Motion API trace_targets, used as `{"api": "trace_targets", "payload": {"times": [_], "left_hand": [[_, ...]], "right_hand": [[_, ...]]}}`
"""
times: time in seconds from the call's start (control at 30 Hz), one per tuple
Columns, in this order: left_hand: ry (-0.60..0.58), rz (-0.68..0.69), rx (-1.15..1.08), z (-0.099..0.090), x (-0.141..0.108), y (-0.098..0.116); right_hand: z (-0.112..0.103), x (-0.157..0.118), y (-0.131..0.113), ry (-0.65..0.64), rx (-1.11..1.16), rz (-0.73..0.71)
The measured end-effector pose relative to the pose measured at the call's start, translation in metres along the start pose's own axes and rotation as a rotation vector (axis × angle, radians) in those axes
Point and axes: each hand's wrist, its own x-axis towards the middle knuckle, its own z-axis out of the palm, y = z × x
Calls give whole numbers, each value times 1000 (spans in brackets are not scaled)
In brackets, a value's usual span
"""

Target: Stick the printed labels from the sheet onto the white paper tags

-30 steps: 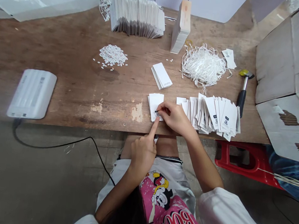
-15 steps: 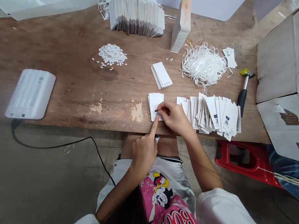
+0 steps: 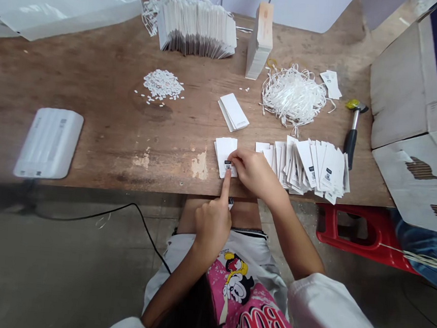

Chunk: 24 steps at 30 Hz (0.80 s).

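Note:
A small stack of white cards (image 3: 225, 147) with a dark label and a printed code lies near the table's front edge. My left hand (image 3: 213, 220) reaches up from below, its index finger stretched out and touching the lower part of the top card; the other fingers are curled, and something white shows beside them. My right hand (image 3: 254, 172) rests at the right side of the same stack, thumb and index finger pinched by the dark label. What the pinch holds is too small to make out. Right of it, a fanned row of printed cards (image 3: 302, 163) spreads along the edge.
Behind lie folded white cards (image 3: 233, 112), small white pieces (image 3: 163, 84), white strings (image 3: 294, 95), a tall card stack (image 3: 259, 42) and a row of strung tags (image 3: 198, 27). A hammer (image 3: 353, 132) and carton (image 3: 402, 114) stand right, a white device (image 3: 49, 143) left.
My right fingertips have shifted slightly on the card, and more of the dark label and code shows. My left index finger still touches the card. The whole view has shifted slightly.

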Motion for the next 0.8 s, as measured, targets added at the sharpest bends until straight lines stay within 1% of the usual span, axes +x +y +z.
{"api": "trace_targets", "payload": {"times": [0.07,0.1,0.17,0.23,0.27,0.3,0.37,0.43,0.47,0.53,0.57,0.6,0.7,0.8], "left_hand": [[5,-2,10,0,0,0],[4,-3,13,0,0,0],[5,-4,18,0,-1,0],[14,-3,18,0,-1,0],[15,0,12,-1,-1,0],[14,1,3,-1,-1,-1],[4,2,-40,-1,0,-3],[-24,35,-183,-1,2,-8],[-40,67,-314,-1,2,-11],[-73,134,-640,-2,-2,-19],[-80,146,-791,-4,-5,-24],[-80,130,-894,-6,-10,-29],[-100,49,-1034,-12,-26,-42],[-92,7,-1057,-16,-39,-51]], "right_hand": [[-1,-1,-2,12,-91,-17],[-1,-2,-3,42,-145,-21],[-2,-5,-4,161,-242,-28],[-1,-11,-2,285,-277,-66],[0,-15,0,304,-263,-106],[4,-19,3,282,-238,-161],[14,-29,10,179,-195,-275],[27,-37,18,105,-179,-339],[34,-40,21,103,-183,-351],[44,-42,25,144,-209,-360],[46,-42,27,167,-227,-367],[47,-42,27,188,-244,-377],[43,-38,26,215,-273,-411],[35,-35,25,178,-299,-463]]}}
